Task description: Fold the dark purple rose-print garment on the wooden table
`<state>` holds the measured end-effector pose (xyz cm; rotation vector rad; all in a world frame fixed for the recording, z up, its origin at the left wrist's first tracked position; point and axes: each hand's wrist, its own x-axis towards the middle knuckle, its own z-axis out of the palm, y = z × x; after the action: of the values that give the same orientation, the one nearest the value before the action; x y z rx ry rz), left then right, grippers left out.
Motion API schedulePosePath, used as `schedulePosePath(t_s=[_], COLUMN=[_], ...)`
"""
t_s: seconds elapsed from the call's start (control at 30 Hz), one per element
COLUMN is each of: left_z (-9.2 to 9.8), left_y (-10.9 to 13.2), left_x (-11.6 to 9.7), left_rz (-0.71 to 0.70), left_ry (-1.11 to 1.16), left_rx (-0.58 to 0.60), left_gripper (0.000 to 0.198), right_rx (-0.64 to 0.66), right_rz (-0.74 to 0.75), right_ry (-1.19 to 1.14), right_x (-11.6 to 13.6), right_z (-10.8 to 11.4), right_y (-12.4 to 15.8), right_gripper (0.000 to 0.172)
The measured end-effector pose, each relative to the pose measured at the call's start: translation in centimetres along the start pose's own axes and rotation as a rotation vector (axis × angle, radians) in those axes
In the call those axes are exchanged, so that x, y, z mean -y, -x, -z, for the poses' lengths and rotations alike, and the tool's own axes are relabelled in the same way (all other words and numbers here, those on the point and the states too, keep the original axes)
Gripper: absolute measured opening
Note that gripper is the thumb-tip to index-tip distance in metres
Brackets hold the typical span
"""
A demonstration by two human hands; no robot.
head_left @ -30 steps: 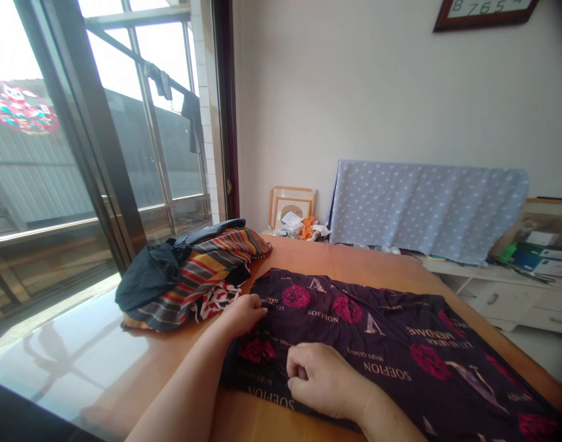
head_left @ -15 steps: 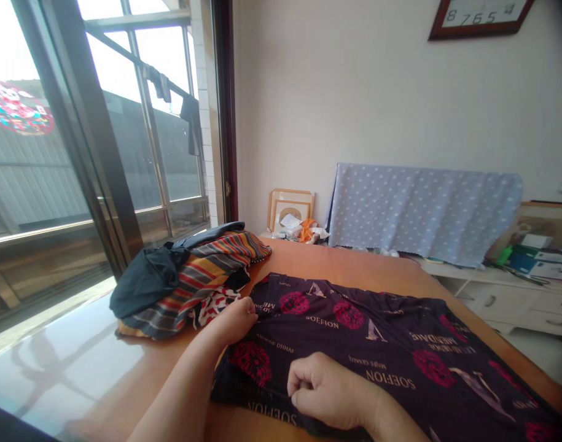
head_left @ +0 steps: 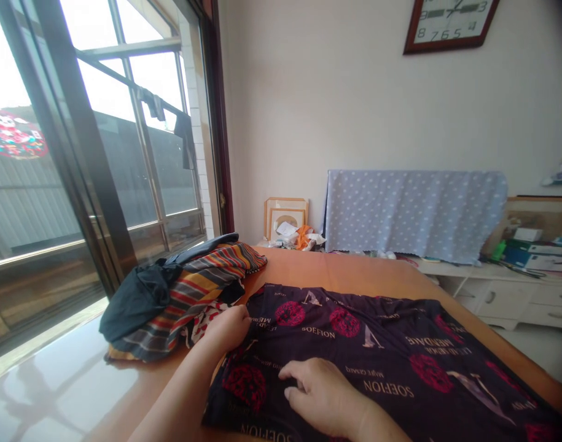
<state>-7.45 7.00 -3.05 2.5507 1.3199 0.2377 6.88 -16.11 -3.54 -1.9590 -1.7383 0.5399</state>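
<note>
A dark purple printed cloth (head_left: 391, 356) with red round motifs and pale lettering lies spread on the orange-brown table (head_left: 345, 267). My left hand (head_left: 234, 325) is closed at the cloth's left edge, gripping the fabric there; its fingertips are mostly hidden. Over the lower middle of the cloth is my right hand (head_left: 320, 390), palm down, with thumb and index finger apart and nothing held. Left of my left hand, a heap of striped clothes (head_left: 193, 294) with a dark garment (head_left: 140, 301) rests on the table.
A large window (head_left: 165, 159) borders the table on the left. Beyond the far edge are picture frames (head_left: 286, 209), a dotted blue cloth (head_left: 409, 212) over something, and a white cabinet (head_left: 506, 304). A clock (head_left: 451, 24) hangs on the wall.
My right hand has opened from a loose curl, its index finger and thumb now apart. My left hand stays at the cloth's left edge. The view has tilted up a little.
</note>
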Motion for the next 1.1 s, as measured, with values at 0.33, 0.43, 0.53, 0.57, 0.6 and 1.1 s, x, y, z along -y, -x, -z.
schedulePosePath(t_s=[0.33,0.43,0.53,0.57,0.6,1.1], left_z=[-1.0,-2.1,-2.6,-2.7,-2.7,-3.5], left_y=[-7.4,-9.0,-10.4,-10.9,-11.3,-14.0], left_x=[-2.8,-3.0,-3.0,-3.0,-3.1,-3.2], left_rz=[-0.027,0.020,0.071,0.083,0.091,0.289], left_ry=[-0.057,-0.059,-0.063,-0.064,-0.064,0.033], left_rx=[0.001,-0.022,-0.051,-0.058,-0.062,-0.167], left_gripper=[0.010,0.013,0.024,0.026,0.027,0.032], right_rx=[-0.031,-0.033,-0.015,-0.012,-0.009,0.013], right_rz=[0.002,-0.015,-0.037,-0.037,-0.037,-0.047], right_ry=[-0.031,-0.032,-0.033,-0.039,-0.046,-0.085], right_x=[-0.3,-0.6,-1.1,-1.2,-1.4,-1.9], right_z=[-0.1,-0.3,-0.6,-0.7,-0.8,-0.6], right_y=[0.0,-0.3,-0.7,-0.9,-1.0,-1.2], right_gripper=[0.038,0.038,0.039,0.039,0.039,0.040])
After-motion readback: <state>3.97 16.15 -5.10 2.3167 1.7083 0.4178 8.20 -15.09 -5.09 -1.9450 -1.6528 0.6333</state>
